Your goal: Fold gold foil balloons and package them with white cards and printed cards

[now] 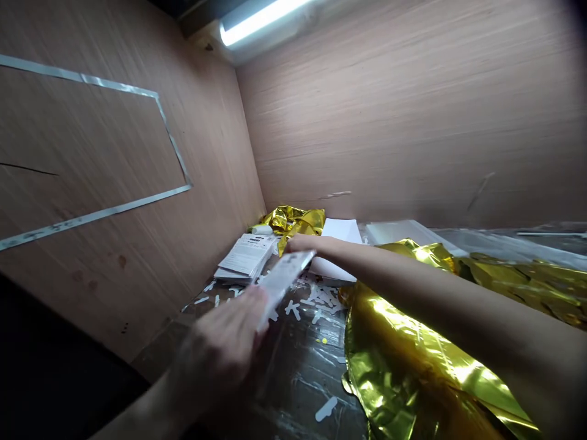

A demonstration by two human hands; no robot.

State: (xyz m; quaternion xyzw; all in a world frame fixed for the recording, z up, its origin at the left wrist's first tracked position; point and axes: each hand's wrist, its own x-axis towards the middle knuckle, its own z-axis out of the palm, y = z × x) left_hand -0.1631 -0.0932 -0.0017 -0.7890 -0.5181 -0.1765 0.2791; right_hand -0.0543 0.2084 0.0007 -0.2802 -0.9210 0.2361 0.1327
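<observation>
My left hand (224, 342), smeared by motion, grips a flat white printed packet (287, 275) by its near end, tilted above the table. Stretched across from the right, my right hand (300, 242) is close to the far end of that packet. Its fingers are mostly hidden, so whether they hold anything does not show. Behind it lies crumpled gold foil (293, 219). To the left of the packet stands a stack of white printed cards (247, 255). A large gold foil balloon (413, 360) lies beneath my right forearm.
Small white paper cutouts (321, 296) litter the plastic-covered table (302, 379); a lone white strip (326, 409) lies nearer. White sheets (342, 231) and clear plastic sleeves (408, 235) rest at the back. Wooden panels (413, 122) close off the left and rear.
</observation>
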